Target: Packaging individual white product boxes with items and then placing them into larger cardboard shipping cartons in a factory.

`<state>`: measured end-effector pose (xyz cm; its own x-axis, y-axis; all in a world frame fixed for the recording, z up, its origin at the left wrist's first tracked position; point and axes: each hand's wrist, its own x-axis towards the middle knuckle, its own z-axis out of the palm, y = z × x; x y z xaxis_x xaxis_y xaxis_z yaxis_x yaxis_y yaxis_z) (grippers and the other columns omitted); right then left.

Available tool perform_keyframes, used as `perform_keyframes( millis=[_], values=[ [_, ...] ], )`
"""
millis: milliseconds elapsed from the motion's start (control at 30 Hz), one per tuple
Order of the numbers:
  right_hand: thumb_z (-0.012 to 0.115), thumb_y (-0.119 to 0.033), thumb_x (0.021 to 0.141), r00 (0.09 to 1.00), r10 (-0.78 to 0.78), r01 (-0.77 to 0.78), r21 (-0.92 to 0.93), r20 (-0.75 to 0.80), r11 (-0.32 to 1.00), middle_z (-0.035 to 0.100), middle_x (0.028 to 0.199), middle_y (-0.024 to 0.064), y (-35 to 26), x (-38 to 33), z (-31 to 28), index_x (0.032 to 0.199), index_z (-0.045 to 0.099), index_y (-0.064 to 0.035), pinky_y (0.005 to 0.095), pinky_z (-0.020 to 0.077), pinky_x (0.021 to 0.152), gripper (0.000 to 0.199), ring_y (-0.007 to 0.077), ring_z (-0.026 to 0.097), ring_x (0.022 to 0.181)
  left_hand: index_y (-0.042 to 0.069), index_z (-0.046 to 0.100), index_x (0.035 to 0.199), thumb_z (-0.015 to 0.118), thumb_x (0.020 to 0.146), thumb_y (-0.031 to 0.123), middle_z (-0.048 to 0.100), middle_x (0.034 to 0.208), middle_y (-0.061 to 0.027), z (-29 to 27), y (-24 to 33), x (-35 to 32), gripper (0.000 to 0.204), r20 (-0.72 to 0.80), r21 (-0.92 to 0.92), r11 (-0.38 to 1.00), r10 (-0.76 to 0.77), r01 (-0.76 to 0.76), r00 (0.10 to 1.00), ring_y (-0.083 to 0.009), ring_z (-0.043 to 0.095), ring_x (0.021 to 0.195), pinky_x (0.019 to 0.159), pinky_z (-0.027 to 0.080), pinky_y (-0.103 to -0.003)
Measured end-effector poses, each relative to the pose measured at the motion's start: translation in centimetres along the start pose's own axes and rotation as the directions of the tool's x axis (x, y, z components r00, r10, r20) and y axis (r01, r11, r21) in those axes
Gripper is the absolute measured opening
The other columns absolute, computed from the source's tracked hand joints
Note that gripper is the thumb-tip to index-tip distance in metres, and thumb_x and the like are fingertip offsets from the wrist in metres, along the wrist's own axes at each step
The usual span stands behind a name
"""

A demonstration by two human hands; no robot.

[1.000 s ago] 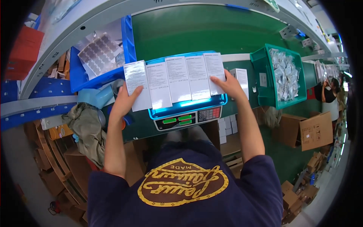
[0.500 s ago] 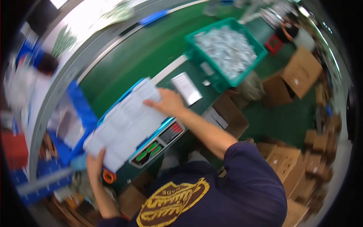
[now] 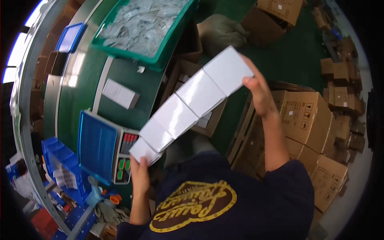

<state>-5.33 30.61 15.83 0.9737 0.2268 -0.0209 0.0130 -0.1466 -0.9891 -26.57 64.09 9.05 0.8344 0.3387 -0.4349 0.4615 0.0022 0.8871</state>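
A row of several white boxes [image 3: 186, 105] is pressed end to end between my two hands, tilted up to the right. My left hand [image 3: 140, 173] grips its lower left end, and my right hand [image 3: 259, 91] holds the upper right end, thumb on the top face. Beneath the row, partly hidden, an open cardboard carton [image 3: 216, 127] has white boxes inside. Left of the row sits a weighing scale [image 3: 123, 154] with a bare blue pan [image 3: 97, 147]. One separate white box [image 3: 120, 94] lies on the green work surface [image 3: 140, 86] beyond the scale.
A green crate [image 3: 158, 60] full of clear plastic packets stands at the far left. Blue bins [image 3: 66, 172] and an orange tape roll [image 3: 116, 199] are near left. Stacked brown cartons [image 3: 306, 116] rise on the right. A metal rail [image 3: 25, 132] curves along the left.
The row of white boxes has come off the scale's pan and moved right, over the carton, held in both hands. My view has turned to the right.
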Motion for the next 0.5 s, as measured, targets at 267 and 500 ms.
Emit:
perform_keyframes(
  millis=[267,500],
  values=[
    [0.055,-0.039,0.093,0.928,0.258,-0.325,-0.249,-0.268,0.912,0.059,0.126,0.0156,23.3,2.5,-4.1,0.141,0.046,-0.0138,0.0337,0.0378,0.102,0.054,0.0247,0.055,0.117,-0.003,0.036,0.138,0.056,0.098,0.032,0.051,0.130,-0.0133,12.2,-15.3,17.2,0.057,0.251,-0.023,0.982,-0.178,0.190,0.952,-0.0203,0.047,0.121,0.104,0.034,-0.032],
    [0.060,-0.037,0.088,0.893,0.239,-0.317,-0.156,-0.381,0.936,0.059,0.127,0.0187,35.8,5.1,-3.2,0.137,0.048,-0.0111,0.0352,0.0412,0.101,0.057,0.0294,0.057,0.118,0.003,0.043,0.136,0.060,0.095,0.028,0.054,0.128,-0.0082,16.1,-26.8,30.8,0.051,0.247,-0.009,0.993,-0.111,0.117,0.963,-0.0181,0.050,0.119,0.103,0.036,-0.032]
  ],
)
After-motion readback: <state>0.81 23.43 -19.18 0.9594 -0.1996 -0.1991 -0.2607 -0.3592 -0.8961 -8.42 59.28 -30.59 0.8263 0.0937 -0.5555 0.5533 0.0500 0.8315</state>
